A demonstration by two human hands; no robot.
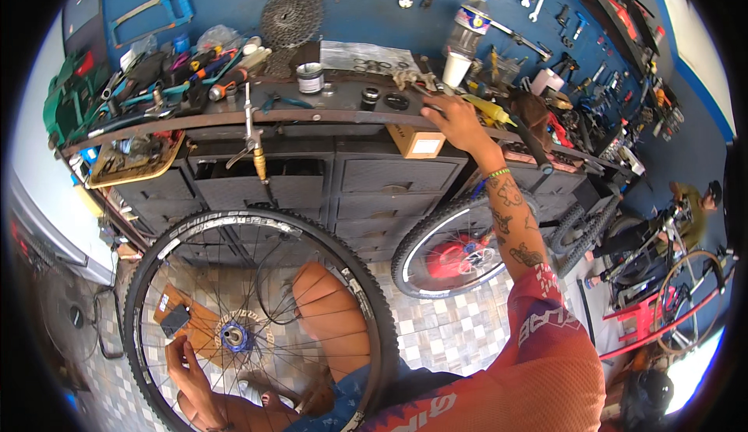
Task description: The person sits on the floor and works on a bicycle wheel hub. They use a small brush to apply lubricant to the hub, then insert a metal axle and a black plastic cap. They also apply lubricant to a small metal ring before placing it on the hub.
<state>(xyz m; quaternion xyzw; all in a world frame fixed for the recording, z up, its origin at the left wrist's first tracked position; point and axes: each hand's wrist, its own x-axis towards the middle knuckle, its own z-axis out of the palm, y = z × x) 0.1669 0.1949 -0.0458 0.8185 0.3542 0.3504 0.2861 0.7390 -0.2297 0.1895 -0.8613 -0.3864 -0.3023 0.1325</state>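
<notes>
My right hand (pixel 458 122) reaches out over the front edge of the workbench (pixel 343 103), fingers stretched toward small metal parts (pixel 407 80); I see nothing held in it. A mountain bike wheel (pixel 382 307) with a knobby tyre stands in front of me, against my bent leg. Its blue hub (pixel 236 337) faces up toward me. Low on the wheel's left side is my left hand (pixel 191 377), among the spokes, its fingers partly spread. Close to those fingertips lies a dark flat object (pixel 175 320) on a brown board (pixel 201 331). On the bench are a white tub (pixel 310 78) and a black cylindrical part (pixel 369 99).
A brass-handled air gun (pixel 259 159) hangs at the bench edge. Hand tools (pixel 226 81) crowd the bench's left. A small cardboard box (pixel 417 142) sits below the edge. Another wheel (pixel 401 264) leans on the drawers (pixel 389 186). At far right, a person (pixel 687 214) is beside bicycles.
</notes>
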